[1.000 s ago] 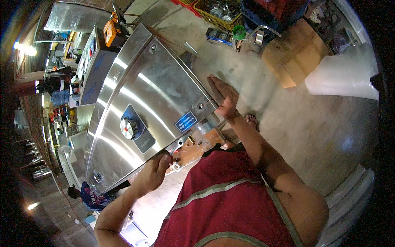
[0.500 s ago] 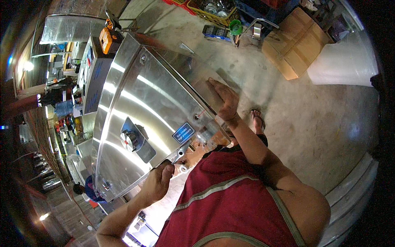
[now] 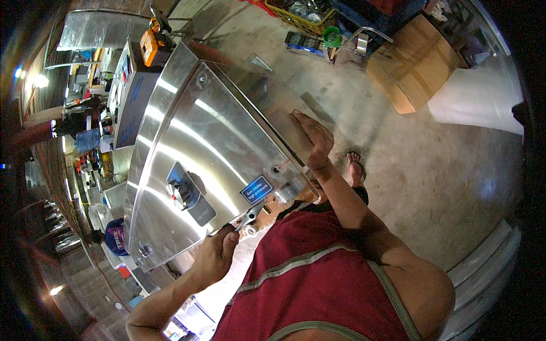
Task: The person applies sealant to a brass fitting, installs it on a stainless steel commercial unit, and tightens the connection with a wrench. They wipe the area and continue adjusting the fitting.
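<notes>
A stainless steel appliance stands in front of me, its shiny panel bearing a rotary knob on a dark plate and a small blue label. My left hand is closed around a silver wrench at the panel's near edge. The wrench's head lies beside a white pipe end and a brass fitting; whether it grips either I cannot tell. My right hand rests flat, fingers stretched together, against the appliance's right side.
An orange case sits by a grey cabinet at the far left. On the concrete floor are a cardboard box, a blue tray of small parts and a yellow crate. Someone in a dark cap is beyond the appliance.
The view has shifted slightly. My left hand keeps the wrench at nearly the same place, and my right hand stays on the side. The person beyond the appliance has moved.
</notes>
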`<state>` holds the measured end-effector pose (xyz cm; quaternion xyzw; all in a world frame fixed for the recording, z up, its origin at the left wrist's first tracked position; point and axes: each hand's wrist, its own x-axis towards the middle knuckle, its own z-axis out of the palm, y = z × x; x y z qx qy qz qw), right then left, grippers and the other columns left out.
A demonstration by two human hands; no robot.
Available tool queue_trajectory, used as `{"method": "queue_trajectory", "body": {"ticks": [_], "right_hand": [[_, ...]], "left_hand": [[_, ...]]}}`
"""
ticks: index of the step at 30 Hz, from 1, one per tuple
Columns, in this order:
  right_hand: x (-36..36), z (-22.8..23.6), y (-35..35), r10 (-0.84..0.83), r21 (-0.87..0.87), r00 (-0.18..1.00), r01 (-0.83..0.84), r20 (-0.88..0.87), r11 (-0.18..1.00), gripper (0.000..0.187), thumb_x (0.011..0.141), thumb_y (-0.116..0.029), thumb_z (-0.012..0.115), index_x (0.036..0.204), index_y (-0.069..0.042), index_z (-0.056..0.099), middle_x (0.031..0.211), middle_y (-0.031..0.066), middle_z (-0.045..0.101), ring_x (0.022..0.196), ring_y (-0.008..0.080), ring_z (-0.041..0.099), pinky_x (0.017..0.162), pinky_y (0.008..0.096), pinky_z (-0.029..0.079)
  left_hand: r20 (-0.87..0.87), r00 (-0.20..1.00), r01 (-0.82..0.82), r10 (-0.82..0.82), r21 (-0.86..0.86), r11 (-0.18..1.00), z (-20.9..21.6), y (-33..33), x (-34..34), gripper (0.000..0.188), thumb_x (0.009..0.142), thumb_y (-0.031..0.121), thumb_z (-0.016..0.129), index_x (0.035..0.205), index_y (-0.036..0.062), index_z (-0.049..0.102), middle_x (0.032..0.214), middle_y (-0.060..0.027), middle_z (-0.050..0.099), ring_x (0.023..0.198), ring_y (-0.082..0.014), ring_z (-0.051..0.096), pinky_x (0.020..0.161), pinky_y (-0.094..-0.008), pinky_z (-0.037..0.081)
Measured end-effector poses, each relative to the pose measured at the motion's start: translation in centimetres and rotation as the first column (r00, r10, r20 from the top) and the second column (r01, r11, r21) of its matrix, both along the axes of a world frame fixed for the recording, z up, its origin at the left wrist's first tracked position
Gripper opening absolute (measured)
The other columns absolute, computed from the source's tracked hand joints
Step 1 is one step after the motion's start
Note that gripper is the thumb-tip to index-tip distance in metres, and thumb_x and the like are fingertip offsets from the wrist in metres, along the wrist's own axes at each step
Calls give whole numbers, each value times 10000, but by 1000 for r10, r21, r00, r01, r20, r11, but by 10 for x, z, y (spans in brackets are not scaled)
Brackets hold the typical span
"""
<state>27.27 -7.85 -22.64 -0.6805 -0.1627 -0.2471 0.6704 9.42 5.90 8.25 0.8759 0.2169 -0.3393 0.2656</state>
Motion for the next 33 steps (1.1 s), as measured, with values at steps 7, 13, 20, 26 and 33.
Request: {"method": "queue_trajectory", "body": {"ticks": [7,13,20,26,33], "right_hand": [[-5,-2,-2,19,-36,997,-21,-76,999,513,804,-230,769,1270,-34,680,1257,149,721,1122,316,716,968,408,562],[-1,5,2,47,105,995,-37,-88,994,393,867,-174,708,1222,-6,696,1240,172,722,1113,317,719,979,393,564],[-3,7,-4,25,-33,997,-28,-78,999,393,864,-164,703,1216,10,685,1243,187,717,1125,341,712,978,418,565],[-3,-2,1,41,43,998,-38,-52,998,467,812,-208,745,1239,-40,663,1285,189,700,1151,372,699,968,447,567],[-3,-10,6,-9,148,995,-5,96,989,459,884,-171,711,1312,-54,595,1311,201,683,1151,391,696,964,459,573]], "left_hand": [[-61,998,15,-13,29,999,6,0,3,577,1112,464,335,1002,-33,607,809,-291,617,759,-492,618,687,-523,472],[-40,999,3,-3,4,1000,8,-1,4,563,1111,463,334,1064,-20,621,862,-290,660,820,-496,649,750,-521,499],[-46,999,-13,11,-52,999,8,0,9,585,1114,481,314,1028,-30,585,799,-253,619,767,-433,626,728,-496,487],[-110,993,-51,46,-48,998,8,1,14,586,1117,462,328,908,-45,535,719,-230,530,663,-362,517,667,-481,439],[-185,981,-67,62,-21,998,10,-4,19,556,1122,448,297,864,-2,500,727,-106,478,685,-232,464,660,-401,419]]}}
